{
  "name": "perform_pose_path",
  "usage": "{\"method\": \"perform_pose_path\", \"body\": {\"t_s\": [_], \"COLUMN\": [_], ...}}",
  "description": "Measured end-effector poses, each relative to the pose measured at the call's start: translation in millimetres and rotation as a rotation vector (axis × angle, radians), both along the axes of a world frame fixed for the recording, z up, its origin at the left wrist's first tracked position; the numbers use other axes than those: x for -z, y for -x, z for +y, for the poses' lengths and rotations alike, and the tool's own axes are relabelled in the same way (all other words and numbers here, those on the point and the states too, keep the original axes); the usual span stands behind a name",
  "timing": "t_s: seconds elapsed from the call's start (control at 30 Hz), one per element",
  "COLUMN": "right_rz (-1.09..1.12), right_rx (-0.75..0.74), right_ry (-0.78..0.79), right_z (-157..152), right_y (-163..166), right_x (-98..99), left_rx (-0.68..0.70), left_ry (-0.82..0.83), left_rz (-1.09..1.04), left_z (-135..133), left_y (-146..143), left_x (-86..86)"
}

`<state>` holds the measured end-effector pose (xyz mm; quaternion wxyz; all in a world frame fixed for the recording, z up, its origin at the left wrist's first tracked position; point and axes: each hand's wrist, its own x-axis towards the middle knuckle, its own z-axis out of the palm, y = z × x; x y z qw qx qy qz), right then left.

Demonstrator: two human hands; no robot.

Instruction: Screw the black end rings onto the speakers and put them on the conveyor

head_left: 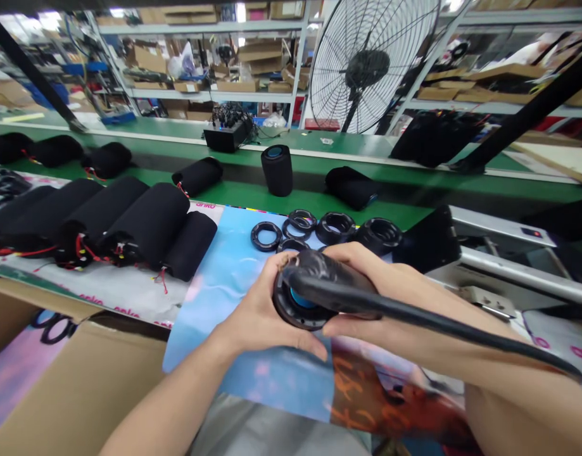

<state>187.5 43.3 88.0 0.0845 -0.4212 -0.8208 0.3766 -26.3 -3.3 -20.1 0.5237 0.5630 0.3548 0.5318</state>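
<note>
My left hand (265, 313) is closed round the near side of a black cylindrical speaker (295, 315), whose end has a black ring and a blue centre. Over that end is a dark electric screwdriver (314, 266) with a thick black cord (442, 320) running off to the right; its tip is hidden. My right hand (361, 266) wraps round the screwdriver's dark body from the right, its thumb close to the speaker's rim. Just beyond my hands lie several loose black rings (266, 236), some of them stacked.
Several black fabric-covered speaker bodies (148, 218) with red wires lie on the left. A green conveyor (238, 183) behind carries an upright speaker (277, 171) and others lying down. A cardboard box (91, 380) stands front left, a metal fixture (504, 253) right, a large fan (366, 69) behind.
</note>
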Motion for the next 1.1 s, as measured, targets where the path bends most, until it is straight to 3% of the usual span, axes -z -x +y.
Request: {"method": "perform_pose_path", "body": {"t_s": [0.17,0.3,0.47,0.57,0.67,0.73,0.8,0.87,0.93,1.1], "right_rz": [-0.039,0.01,0.275,0.44,0.897,1.11,1.172,1.172,1.146,1.112], "right_rx": [0.023,0.127,0.208,0.411,0.719,0.876,1.023,1.099,1.093,0.926], "right_ry": [0.055,0.095,0.273,0.316,0.134,-0.115,-0.399,-0.576,-0.611,-0.503], "right_z": [8.3,-2.7,-8.3,-11.6,-22.5,-31.6,-37.4,-36.8,-29.6,-1.6], "right_y": [0.1,2.5,1.2,-17.9,-53.5,-79.0,-99.9,-113.9,-121.0,-120.6], "right_x": [-3.9,2.5,13.9,16.5,11.0,3.2,-4.8,-10.0,-10.8,2.2], "left_rx": [-0.104,-0.085,-0.086,-0.11,-0.132,-0.147,-0.159,-0.133,-0.059,0.131], "left_ry": [-0.023,-0.03,-0.019,0.056,0.042,-0.013,-0.076,-0.136,-0.165,-0.105], "left_rz": [0.0,-0.002,0.053,0.102,0.149,0.211,0.272,0.31,0.307,0.254], "left_z": [-4.4,-6.5,-3.6,-5.5,-10.3,-11.1,-6.5,3.2,15.0,35.9], "left_y": [-5.0,-5.5,-2.6,-2.4,0.8,2.7,-0.6,-13.3,-35.7,-100.5], "left_x": [4.5,0.1,-15.0,-19.5,-18.2,-16.0,-14.3,-14.6,-17.5,-27.6]}}
